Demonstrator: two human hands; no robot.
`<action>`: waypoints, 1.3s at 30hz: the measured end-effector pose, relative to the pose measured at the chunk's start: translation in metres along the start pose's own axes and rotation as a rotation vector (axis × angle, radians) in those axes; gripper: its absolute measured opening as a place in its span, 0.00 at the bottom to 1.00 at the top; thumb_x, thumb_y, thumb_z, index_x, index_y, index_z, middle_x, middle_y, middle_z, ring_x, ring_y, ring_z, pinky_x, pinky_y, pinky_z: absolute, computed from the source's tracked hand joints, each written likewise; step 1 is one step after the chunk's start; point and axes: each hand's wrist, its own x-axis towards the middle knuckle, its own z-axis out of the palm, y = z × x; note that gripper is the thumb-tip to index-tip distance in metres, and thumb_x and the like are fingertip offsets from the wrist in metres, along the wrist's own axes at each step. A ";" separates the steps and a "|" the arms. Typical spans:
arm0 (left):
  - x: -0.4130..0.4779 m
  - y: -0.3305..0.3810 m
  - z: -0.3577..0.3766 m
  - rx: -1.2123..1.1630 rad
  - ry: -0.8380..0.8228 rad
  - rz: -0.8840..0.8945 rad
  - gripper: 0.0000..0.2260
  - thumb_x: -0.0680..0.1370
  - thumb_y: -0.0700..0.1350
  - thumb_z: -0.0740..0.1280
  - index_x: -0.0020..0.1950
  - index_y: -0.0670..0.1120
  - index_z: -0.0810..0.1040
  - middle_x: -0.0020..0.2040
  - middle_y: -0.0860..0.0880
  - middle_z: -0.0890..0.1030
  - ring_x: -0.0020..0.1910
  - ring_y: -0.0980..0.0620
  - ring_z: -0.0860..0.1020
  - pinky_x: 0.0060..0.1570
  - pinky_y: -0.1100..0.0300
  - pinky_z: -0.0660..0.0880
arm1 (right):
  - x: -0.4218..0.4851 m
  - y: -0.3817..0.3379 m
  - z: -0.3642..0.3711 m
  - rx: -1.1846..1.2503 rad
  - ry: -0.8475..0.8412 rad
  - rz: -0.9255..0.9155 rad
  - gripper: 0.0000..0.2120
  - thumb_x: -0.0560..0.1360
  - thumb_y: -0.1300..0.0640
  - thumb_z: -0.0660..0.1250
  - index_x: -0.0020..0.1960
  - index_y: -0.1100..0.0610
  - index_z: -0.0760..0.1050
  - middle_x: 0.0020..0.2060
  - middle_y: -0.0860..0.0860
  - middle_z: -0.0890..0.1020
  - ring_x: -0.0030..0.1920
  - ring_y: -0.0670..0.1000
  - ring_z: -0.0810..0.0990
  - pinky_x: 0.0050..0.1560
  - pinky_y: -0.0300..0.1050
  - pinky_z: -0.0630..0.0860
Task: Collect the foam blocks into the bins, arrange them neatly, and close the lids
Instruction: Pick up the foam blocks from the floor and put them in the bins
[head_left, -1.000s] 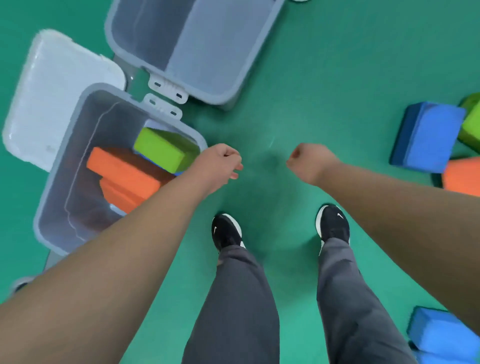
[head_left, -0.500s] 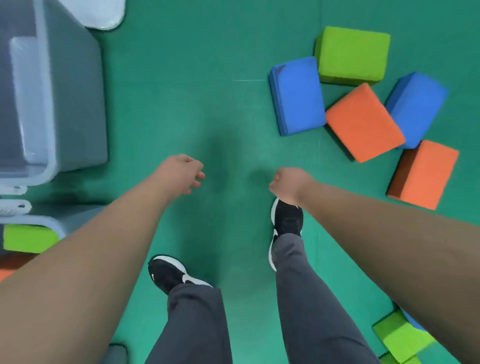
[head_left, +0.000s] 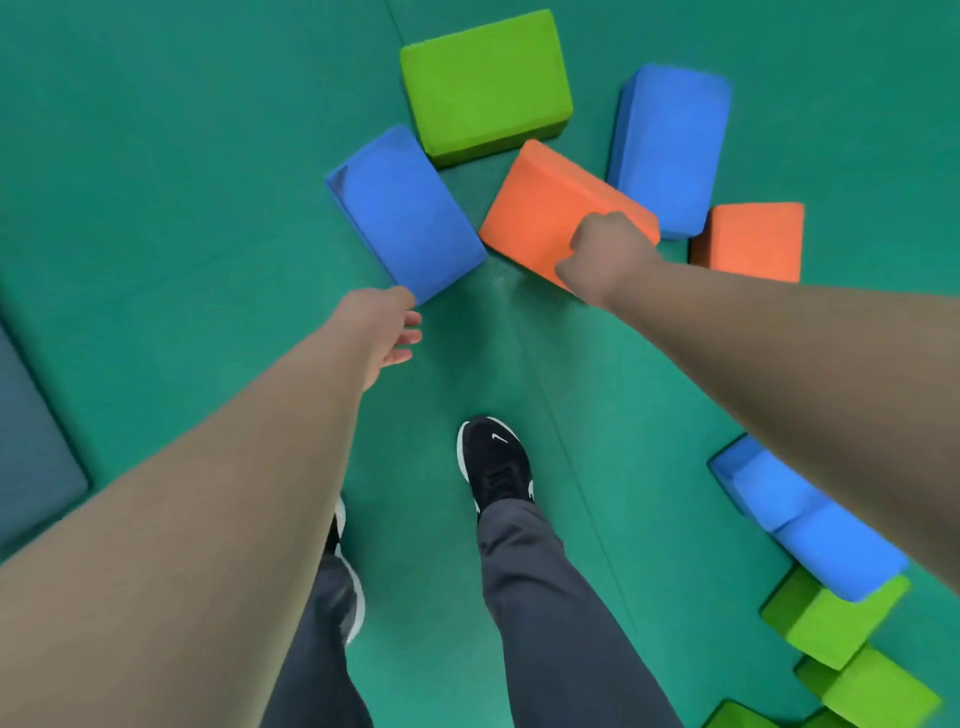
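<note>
1. Left hand (head_left: 382, 332) is loose, fingers relaxed and holding nothing. It's right at the near corner of the blue block (head_left: 405, 213), roughly 11 o'clock from my front shoe (head_left: 496, 462). Can't tell if it's actually touching the foam.
2. Right hand (head_left: 608, 254) is curled up over the near end of the orange block (head_left: 545, 208), about 1 o'clock from that shoe. Honestly can't tell if it's got a grip on the block or is just a fist above it.
3. Both of those blocks lie flat on the green floor (head_left: 156, 156), angled toward each other, close but apart at the near ends.
4. Beyond them at 12 o'clock sits a big green block (head_left: 485, 83), just beside both.
5. Further round at 1 o'clock there's a second blue block (head_left: 670, 145) against the orange one's far side, with a second orange block (head_left: 748, 239) just beside it.
6. Separate pile at 4 to 5 o'clock: two blue blocks (head_left: 841, 551) end to end, partly behind my right forearm, and green blocks (head_left: 831, 618) bunched right below them.
7. There's a dark slab (head_left: 31, 441) at the 8 o'clock edge, no idea what it is.
</note>
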 end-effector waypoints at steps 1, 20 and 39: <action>0.009 0.004 0.006 0.016 0.011 0.007 0.12 0.83 0.46 0.64 0.64 0.44 0.76 0.57 0.46 0.82 0.49 0.49 0.83 0.54 0.51 0.81 | 0.008 0.004 0.003 0.020 0.038 0.012 0.19 0.75 0.54 0.66 0.64 0.61 0.76 0.61 0.60 0.76 0.58 0.63 0.77 0.54 0.50 0.75; 0.122 0.016 0.001 -0.277 0.049 -0.003 0.18 0.80 0.43 0.71 0.67 0.50 0.70 0.67 0.45 0.72 0.58 0.46 0.83 0.60 0.54 0.80 | 0.059 0.019 0.088 -0.075 0.432 -0.001 0.32 0.71 0.36 0.73 0.65 0.56 0.72 0.62 0.57 0.74 0.63 0.62 0.74 0.63 0.58 0.71; 0.123 -0.002 -0.012 -0.144 0.048 -0.031 0.24 0.70 0.55 0.79 0.61 0.48 0.76 0.53 0.48 0.79 0.50 0.48 0.81 0.59 0.51 0.80 | 0.039 -0.021 0.109 0.028 0.206 0.104 0.40 0.67 0.43 0.79 0.70 0.55 0.62 0.66 0.56 0.71 0.66 0.63 0.72 0.63 0.59 0.72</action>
